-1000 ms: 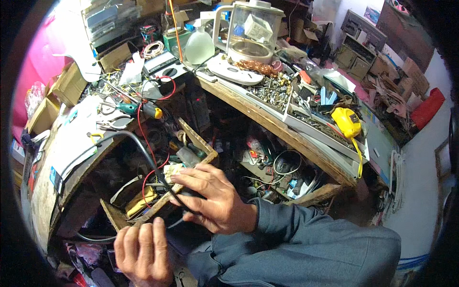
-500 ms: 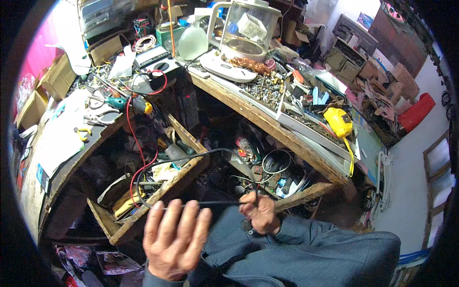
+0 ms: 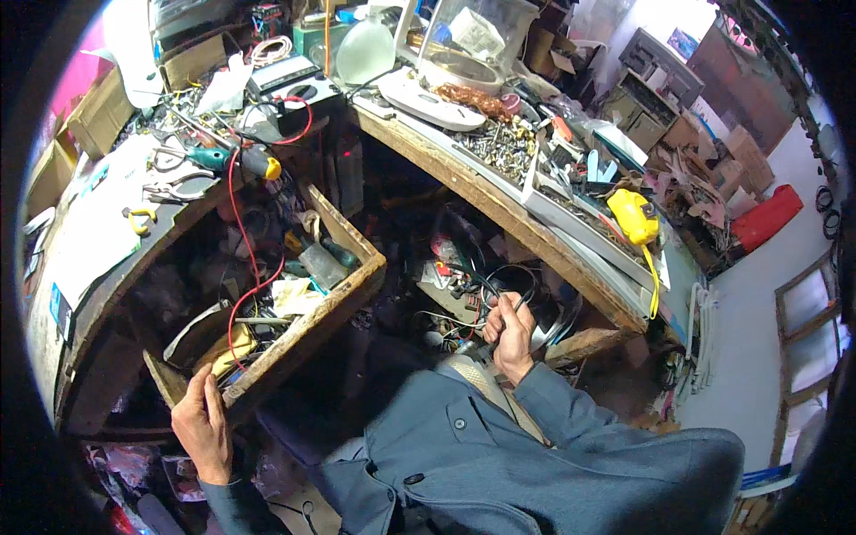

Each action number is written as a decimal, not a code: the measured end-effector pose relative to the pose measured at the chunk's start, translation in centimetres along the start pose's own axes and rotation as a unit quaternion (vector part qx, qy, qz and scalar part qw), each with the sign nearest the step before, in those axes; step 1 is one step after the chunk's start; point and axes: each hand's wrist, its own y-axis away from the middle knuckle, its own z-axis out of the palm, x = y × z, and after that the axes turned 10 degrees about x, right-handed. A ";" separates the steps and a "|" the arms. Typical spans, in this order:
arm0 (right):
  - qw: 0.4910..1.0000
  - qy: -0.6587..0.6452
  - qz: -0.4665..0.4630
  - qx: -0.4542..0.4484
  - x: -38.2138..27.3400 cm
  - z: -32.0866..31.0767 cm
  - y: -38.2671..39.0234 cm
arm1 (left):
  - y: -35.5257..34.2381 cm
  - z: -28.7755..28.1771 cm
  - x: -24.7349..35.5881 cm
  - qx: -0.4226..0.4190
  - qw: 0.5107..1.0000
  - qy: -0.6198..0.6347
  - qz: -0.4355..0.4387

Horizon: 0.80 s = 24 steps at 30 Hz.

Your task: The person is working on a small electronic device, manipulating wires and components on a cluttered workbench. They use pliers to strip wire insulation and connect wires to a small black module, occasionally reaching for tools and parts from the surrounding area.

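My left hand (image 3: 205,426) is closed on the near left corner of an open wooden drawer (image 3: 312,332), its fingers over the edge. Inside the drawer lie a yellow item (image 3: 230,343), a grey block (image 3: 322,267) and assorted tools. My right hand (image 3: 511,339) is closed around a black cable (image 3: 489,285), which loops above the fist in front of my jacket. A red wire (image 3: 239,209) hangs from the left bench down into the drawer.
Pliers (image 3: 183,185) and a green-handled screwdriver (image 3: 207,158) lie on the left bench (image 3: 107,236). A yellow tape measure (image 3: 634,217) and a tray of screws (image 3: 504,147) sit on the right bench. Its wooden edge (image 3: 481,203) runs above a second, cluttered space.
My left hand has let go of the cable, moved down and left, and taken hold of the drawer. My right hand has moved up and right with the cable gathered in it.
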 end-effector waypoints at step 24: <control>0.973 0.222 0.040 0.039 1.0 0.6 -28.1 | 0.2 1.2 -0.2 0.054 0.989 -0.137 -0.030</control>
